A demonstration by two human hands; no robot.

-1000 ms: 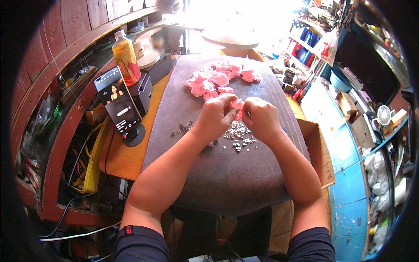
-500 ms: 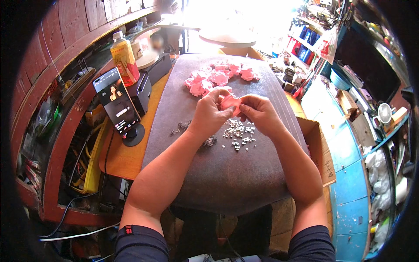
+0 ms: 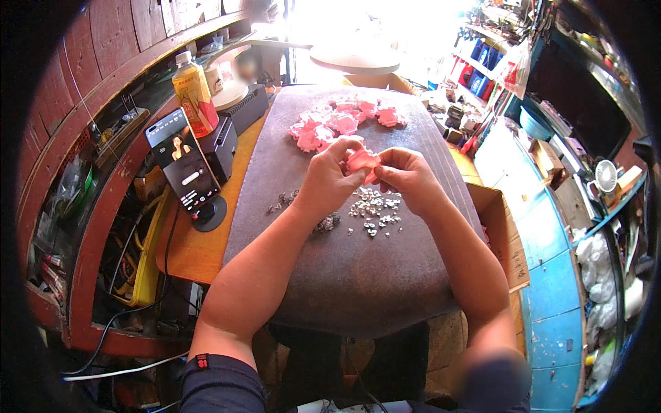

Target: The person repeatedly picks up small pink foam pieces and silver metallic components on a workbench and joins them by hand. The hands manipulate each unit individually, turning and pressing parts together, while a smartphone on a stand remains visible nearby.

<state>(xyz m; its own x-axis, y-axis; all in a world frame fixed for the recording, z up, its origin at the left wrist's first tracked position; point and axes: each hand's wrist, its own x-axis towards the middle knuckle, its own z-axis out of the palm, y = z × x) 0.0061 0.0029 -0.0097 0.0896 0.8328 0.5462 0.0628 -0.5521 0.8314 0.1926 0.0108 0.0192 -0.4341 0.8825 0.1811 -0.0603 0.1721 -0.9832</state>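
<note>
Above the middle of the table, my left hand grips a small pink scalloped piece between thumb and fingers. My right hand is closed in a pinch at the right edge of that same piece; any tiny part between its fingertips is hidden. Beyond both hands lies a heap of similar pink pieces, with one pink piece at its right end. Just below my hands, many small silvery-white parts are scattered. Small dark parts sit beside my left forearm, partly covered by it.
The dark-topped table stretches away from me. At left, a phone with a lit screen leans on a round stand, near a yellow-red bottle. An open cardboard box stands against the right side. A round pale lid-like surface lies beyond the table.
Both hands keep hold of the pink piece in nearly the same place. The right fingertips have shifted slightly at its edge, and the view has moved a little.
</note>
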